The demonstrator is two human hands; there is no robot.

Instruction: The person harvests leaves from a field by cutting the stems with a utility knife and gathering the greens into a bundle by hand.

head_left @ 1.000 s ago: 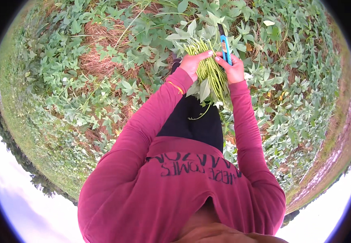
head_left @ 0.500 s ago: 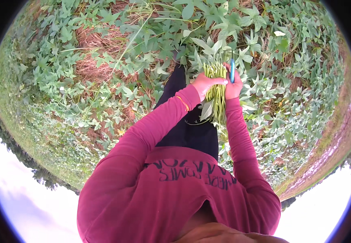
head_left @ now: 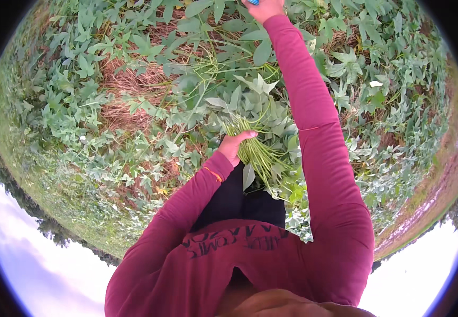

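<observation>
A bunch of long green leaf stems [head_left: 260, 157] is clasped in my left hand [head_left: 231, 147], close in front of my legs. My thumb lies across the stems, and their loose ends fan out toward me on the right. Broad leaves show at the far end of the bunch. My right arm stretches far forward, so that my right hand [head_left: 269, 9] is cut by the upper edge of the view. It is closed on a blue-handled tool [head_left: 253, 2], of which only a bit of the handle shows. Leafy plants surround that hand.
Low vines with lobed green leaves [head_left: 128, 127] cover the ground all around. Dry brown straw [head_left: 131, 87] shows between them at left. My dark trouser legs [head_left: 229, 198] are beneath the bunch. A bare strip of ground [head_left: 424, 206] runs along the far right.
My right hand has left the bunch and moved far forward with the blue-handled tool. My left hand has brought the stems nearer to me and leftward, and their ends have spread apart.
</observation>
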